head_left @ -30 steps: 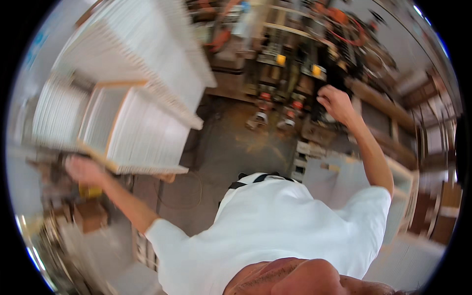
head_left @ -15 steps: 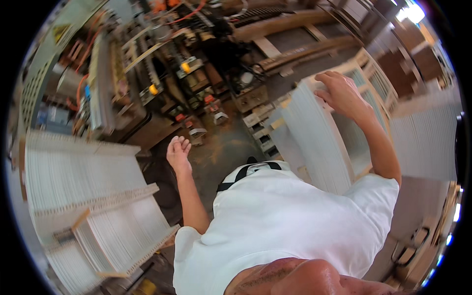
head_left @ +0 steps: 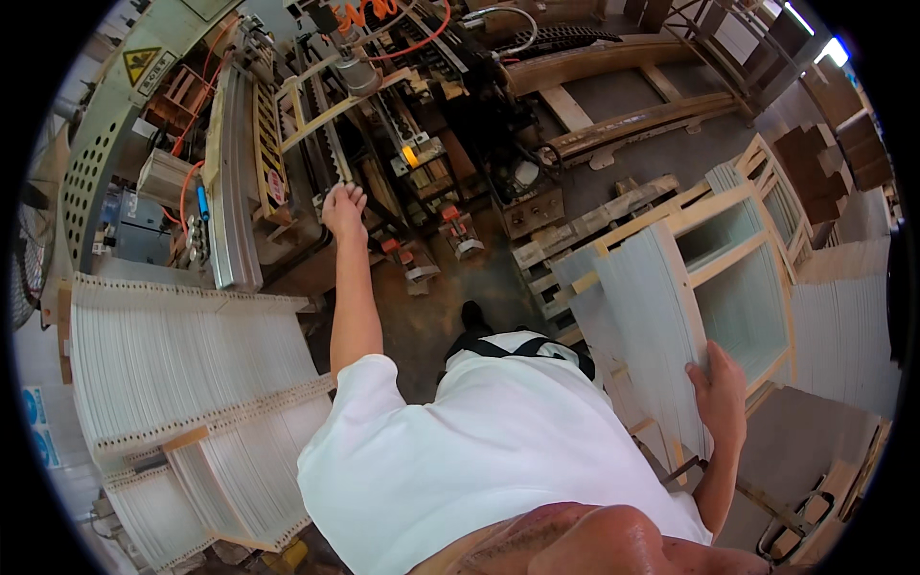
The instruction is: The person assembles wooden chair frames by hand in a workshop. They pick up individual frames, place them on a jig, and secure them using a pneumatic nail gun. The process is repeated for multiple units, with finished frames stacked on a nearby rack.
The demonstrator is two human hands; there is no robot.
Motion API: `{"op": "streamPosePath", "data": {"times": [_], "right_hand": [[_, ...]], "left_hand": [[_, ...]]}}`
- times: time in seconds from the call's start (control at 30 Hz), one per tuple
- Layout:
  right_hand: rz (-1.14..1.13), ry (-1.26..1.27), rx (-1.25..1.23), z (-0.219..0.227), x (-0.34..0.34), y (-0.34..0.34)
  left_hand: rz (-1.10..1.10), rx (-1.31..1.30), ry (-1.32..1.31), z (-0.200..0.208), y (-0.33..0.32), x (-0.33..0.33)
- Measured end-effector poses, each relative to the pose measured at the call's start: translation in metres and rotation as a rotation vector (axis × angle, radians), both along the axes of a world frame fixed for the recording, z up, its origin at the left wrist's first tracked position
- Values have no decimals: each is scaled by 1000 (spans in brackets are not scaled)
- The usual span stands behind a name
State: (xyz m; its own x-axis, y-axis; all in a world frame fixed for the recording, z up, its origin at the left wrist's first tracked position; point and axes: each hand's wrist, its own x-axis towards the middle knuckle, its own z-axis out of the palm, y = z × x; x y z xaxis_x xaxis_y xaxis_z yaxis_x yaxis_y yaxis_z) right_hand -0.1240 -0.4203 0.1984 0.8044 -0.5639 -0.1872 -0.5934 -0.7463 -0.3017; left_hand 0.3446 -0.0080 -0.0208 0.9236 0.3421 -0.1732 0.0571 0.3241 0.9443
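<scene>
My left hand (head_left: 345,211) reaches out over the near end of the machine's metal rails (head_left: 331,129), its fingers loosely bent. I see nothing in it; whether it touches the rail is hard to tell. My right hand (head_left: 721,395) is at the near corner of a stack of white-edged rectangular frames (head_left: 661,316) on my right. Its thumb lies at the stack's edge and its fingers are bent over the top wooden frame (head_left: 702,331), which has a crossbar and an open middle. The fingers' undersides are hidden.
Stacked white slats (head_left: 182,364) stand on my left. Ahead is the machine with red-tipped feet (head_left: 460,235) and an orange coiled hose (head_left: 369,11). A pallet (head_left: 613,225) lies beyond the right stack. More white frames (head_left: 843,326) stand far right. A perforated guard (head_left: 91,187) rises at left.
My left hand has moved forward to the machine rails. My right hand has come back from the far end of the frame stack to its near corner. My body has turned.
</scene>
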Motion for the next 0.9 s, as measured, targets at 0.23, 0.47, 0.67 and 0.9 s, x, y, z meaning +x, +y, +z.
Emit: {"op": "streamPosePath", "data": {"times": [0.23, 0.47, 0.67, 0.9], "right_hand": [[-325, -305, 71, 10, 7, -18], [-376, -480, -13, 44, 51, 13], [-90, -428, -123, 70, 118, 71], [205, -463, -116, 72, 184, 95]], "left_hand": [[-16, -202, 119, 15, -6, 130], [15, -338, 287, 18, -5, 215], [128, -331, 263, 22, -17, 228], [59, -461, 207, -5, -3, 248]]}}
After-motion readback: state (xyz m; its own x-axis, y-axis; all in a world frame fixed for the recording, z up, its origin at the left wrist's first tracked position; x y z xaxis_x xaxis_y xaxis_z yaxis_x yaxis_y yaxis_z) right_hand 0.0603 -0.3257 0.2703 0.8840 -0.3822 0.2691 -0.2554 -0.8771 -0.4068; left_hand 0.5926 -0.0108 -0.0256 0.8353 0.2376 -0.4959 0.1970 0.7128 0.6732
